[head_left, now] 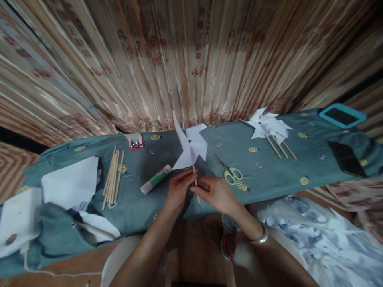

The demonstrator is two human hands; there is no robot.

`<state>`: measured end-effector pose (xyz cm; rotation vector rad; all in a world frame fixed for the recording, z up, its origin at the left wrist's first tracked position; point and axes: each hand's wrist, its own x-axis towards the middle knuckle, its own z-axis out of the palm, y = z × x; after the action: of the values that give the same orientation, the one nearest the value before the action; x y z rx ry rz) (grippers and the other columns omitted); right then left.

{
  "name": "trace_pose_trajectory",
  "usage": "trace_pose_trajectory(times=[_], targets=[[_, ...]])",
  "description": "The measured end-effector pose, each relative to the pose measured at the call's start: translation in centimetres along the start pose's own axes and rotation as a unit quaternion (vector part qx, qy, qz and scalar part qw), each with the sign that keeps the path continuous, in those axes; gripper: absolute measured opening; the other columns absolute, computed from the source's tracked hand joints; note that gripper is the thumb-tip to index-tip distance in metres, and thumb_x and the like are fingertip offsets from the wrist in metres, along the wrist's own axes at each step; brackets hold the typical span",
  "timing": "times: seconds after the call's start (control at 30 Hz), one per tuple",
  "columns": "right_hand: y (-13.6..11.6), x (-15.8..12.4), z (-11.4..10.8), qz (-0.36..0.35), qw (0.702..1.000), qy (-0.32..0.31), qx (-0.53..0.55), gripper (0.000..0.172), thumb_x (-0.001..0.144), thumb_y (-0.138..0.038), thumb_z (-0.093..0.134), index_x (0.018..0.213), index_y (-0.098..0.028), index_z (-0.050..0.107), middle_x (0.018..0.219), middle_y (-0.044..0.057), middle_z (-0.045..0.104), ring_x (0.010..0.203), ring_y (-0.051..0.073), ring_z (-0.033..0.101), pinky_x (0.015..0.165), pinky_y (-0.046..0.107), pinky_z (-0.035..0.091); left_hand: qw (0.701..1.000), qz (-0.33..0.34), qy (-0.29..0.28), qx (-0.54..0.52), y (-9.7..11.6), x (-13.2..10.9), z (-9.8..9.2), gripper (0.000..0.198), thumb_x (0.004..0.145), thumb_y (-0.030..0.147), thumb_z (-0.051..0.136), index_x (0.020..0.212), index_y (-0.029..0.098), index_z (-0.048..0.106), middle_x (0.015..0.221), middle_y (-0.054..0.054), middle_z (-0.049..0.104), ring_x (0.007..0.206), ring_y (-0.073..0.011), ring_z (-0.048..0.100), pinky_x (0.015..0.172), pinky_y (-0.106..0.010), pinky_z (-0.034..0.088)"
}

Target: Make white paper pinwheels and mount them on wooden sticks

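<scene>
A white paper pinwheel with a silver pin at its centre stands upright in front of me on a thin wooden stick. My left hand is closed round this stick just below the paper blades. Slightly lower, the fingers of my right hand pinch the same stick from the other side. A glue stick with a green and white label lies left of my hands. Scissors with light green handles rest to the right, blades pointing away.
Wooden sticks, white paper sheets and a small red box of pins lie left. Finished pinwheels, a black phone and a blue-framed tablet lie right. A bag of white paper pieces stands below.
</scene>
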<state>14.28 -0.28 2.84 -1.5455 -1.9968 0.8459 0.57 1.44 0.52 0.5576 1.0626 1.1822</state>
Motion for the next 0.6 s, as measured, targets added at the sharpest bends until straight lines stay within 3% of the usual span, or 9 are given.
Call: trace_pose_trajectory(times=[0.17,0.27,0.37,0.47,0.6], targets=[[-0.1,0.0,0.1,0.03,0.999,0.01,0.007,0.031,0.088,-0.034,0.061,0.061,-0.018,0.058,0.053,-0.004,0.053,0.051,0.01,0.044,0.051,0.024,0.026,0.999,-0.008,-0.008,-0.035,0.3,-0.3,0.9,0.036,0.047,0.032,0.091,0.077,0.018,0.079,0.078,-0.004,0.076,0.07,-0.0136,0.064,0.068,-0.025,0.048],[0.7,0.5,-1.4,0.063,0.996,0.04,-0.046,0.033,0.088,-0.036,0.06,0.06,-0.019,0.06,0.055,-0.003,0.058,0.051,0.011,0.048,0.052,0.024,0.028,0.999,-0.008,-0.005,-0.033,0.3,-0.5,1.0,0.042,0.046,0.033,0.092,0.083,0.019,0.079,0.088,-0.005,0.077,0.075,-0.0137,0.066,0.071,-0.025,0.049],[2.7,1.3,-4.6,0.102,0.981,0.075,-0.149,0.03,0.09,-0.039,0.055,0.069,-0.02,0.067,0.065,0.001,0.067,0.059,0.014,0.059,0.057,0.025,0.034,1.0,-0.008,-0.008,-0.011,0.3,-0.7,1.0,0.044,0.047,0.034,0.092,0.086,0.02,0.079,0.091,-0.006,0.077,0.075,-0.0132,0.066,0.07,-0.023,0.049],[5.9,2.1,-8.8,0.185,0.929,0.079,-0.311,0.032,0.091,-0.045,0.052,0.083,-0.021,0.073,0.081,0.009,0.075,0.072,0.021,0.067,0.06,0.028,0.039,1.0,-0.012,-0.02,-0.003,0.2,-1.1,0.9,0.042,0.047,0.035,0.092,0.084,0.019,0.079,0.087,-0.006,0.077,0.074,-0.013,0.066,0.069,-0.023,0.048],[10.4,3.1,-13.7,0.247,0.9,0.084,-0.349,0.029,0.089,-0.039,0.057,0.085,-0.017,0.075,0.083,0.014,0.075,0.079,0.026,0.069,0.064,0.031,0.043,0.999,-0.016,-0.026,0.022,0.1,-1.6,0.5,0.04,0.05,0.037,0.091,0.084,0.019,0.079,0.085,-0.006,0.077,0.073,-0.0136,0.066,0.07,-0.024,0.049]])
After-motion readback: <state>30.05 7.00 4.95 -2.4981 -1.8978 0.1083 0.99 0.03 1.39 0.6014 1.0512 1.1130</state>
